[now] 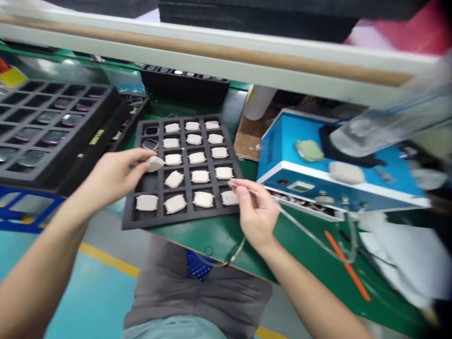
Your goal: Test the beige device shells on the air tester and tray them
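Observation:
My left hand [122, 173] pinches a cream-coloured smartwatch case [154, 164], tilted just above the left column of a black foam tray [192, 216]. Most compartments of this tray hold similar pale cases lying flat, such as one [200, 176] near the middle. Two dark-faced pieces, one of them this grey-rimmed one [150, 144], sit at its upper left. Over the tray's right edge, my right hand [257, 207] is closed round the end of a thin clear tube [300, 227]. Its tip is too blurred to make out.
A blue box machine [293, 172] stands at right, with a green case [309, 150] and a cream case [346, 173] on top. An orange stick [348, 266] and white paper [413, 254] lie below. Stacked foam trays [81, 136] stand left; a shelf edge [212, 56] crosses above.

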A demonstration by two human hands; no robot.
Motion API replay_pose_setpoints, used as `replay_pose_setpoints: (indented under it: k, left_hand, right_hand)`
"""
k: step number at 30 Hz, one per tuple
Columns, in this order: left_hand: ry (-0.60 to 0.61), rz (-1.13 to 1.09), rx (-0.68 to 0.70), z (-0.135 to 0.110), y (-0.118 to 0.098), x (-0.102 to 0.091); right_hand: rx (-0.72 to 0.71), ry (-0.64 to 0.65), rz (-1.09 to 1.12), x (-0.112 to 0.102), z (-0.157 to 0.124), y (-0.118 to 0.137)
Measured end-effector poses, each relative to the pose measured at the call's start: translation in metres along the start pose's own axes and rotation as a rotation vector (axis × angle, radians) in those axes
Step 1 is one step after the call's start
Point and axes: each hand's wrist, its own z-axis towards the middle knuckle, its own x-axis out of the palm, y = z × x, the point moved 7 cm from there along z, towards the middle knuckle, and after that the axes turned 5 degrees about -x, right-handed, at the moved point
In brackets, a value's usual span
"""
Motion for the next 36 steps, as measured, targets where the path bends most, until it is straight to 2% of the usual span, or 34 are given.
replay_pose_setpoints:
  k: [3,6,7,9,11,14,19,23,25,27,29,30,33,36]
  left_hand:
    - [-0.023,-0.441,0.007,0.018,-0.029,0.015]
    - [0.087,-0.659,0.033,0.028,-0.052,0.049]
    - [0.136,-0.698,0.018,0.028,-0.052,0.06]
    - [0.213,-0.747,-0.06,0.02,-0.037,0.075]
    - [0.209,-0.791,-0.17,0.007,-0.013,0.075]
    - [0.135,-0.909,-0.322,-0.008,0.014,0.061]
    - [0.175,-0.994,-0.464,-0.015,0.016,0.059]
    - [0.107,-1.031,-0.513,-0.01,0.014,0.055]
    - [0.053,-0.94,-0.438,-0.005,0.002,0.052]
    - [0.034,-0.835,-0.279,0.003,-0.024,0.055]
    - [0.114,-0.838,-0.119,0.011,-0.06,0.074]
    - [0.177,-0.891,-0.084,0.015,-0.075,0.087]
    - [0.346,-1.045,-0.075,0.02,-0.102,0.123]
    - [0.401,-1.102,-0.088,0.019,-0.104,0.137]
  right_hand:
    - [-0.006,0.009,0.018,0.001,0.003,-0.002]
    - [-0.014,0.011,0.019,0.0,0.007,-0.004]
    - [-0.014,-0.001,0.018,-0.002,0.009,-0.003]
    - [-0.009,-0.031,0.027,-0.004,0.011,-0.002]
    - [-0.008,-0.041,0.049,-0.004,0.013,-0.001]
    - [-0.03,-0.007,0.049,0.0,0.015,0.004]
    - [-0.053,0.002,0.013,0.002,0.02,0.005]
    - [-0.06,-0.01,0.041,0.0,0.02,0.004]
    - [-0.057,-0.007,0.065,0.0,0.018,0.003]
    - [-0.055,-0.024,0.081,-0.002,0.017,0.002]
    - [-0.062,-0.061,0.067,-0.005,0.016,0.002]
    - [-0.076,-0.084,0.051,-0.007,0.016,0.002]
    - [-0.156,-0.128,-0.008,-0.012,0.018,0.007]
    - [-0.215,-0.105,-0.045,-0.011,0.019,0.011]
